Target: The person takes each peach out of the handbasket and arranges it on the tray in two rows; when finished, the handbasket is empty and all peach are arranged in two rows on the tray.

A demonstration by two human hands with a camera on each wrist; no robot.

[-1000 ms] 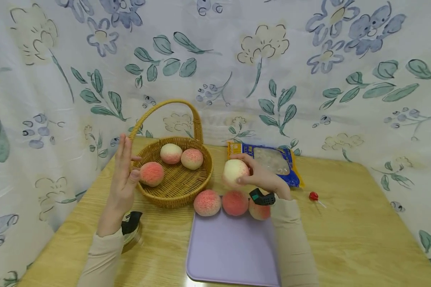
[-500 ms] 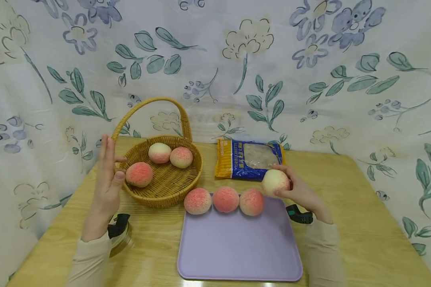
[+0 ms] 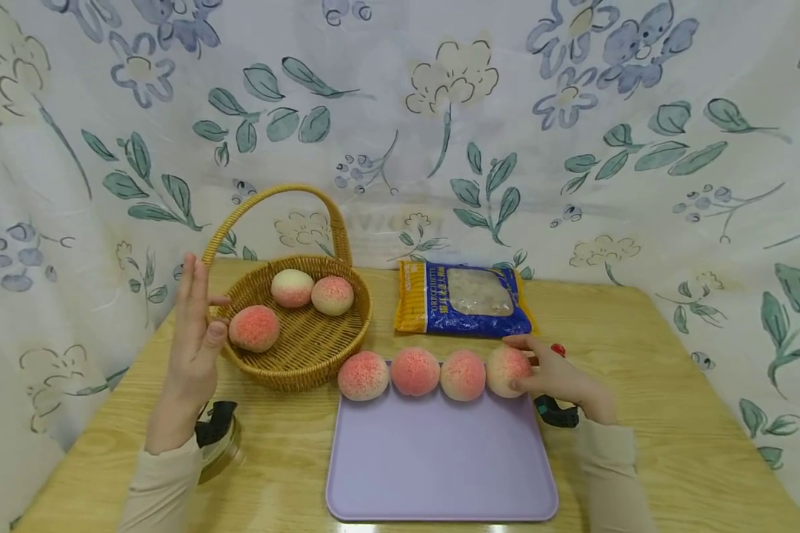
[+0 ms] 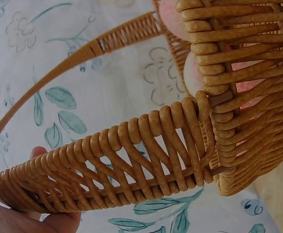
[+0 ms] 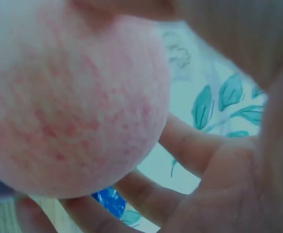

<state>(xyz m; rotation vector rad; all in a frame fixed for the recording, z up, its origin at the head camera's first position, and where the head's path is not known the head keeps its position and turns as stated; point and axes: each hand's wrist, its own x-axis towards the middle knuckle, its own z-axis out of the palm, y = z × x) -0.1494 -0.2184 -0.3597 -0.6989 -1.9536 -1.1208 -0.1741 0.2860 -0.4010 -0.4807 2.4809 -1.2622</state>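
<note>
Peach [image 3: 504,372] gripped in R hand [image 3: 556,377]; L hand [image 3: 193,363], fingers straight, @ bskt handle [image 3: 295,189].

We see the peach [image 5: 73,111] cut off, upper left in the right wrist view, and, mid-right in the head view, a red object [image 3: 558,349] partly hidden by the right grip [image 3: 560,377].

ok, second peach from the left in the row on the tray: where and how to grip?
That peach: probably pinch its near and far sides around mid-height, coming from above. It's round, and the left neighbour and right neighbour crowd its flanks, while bare tray lies in front and nothing overhangs it.
</note>
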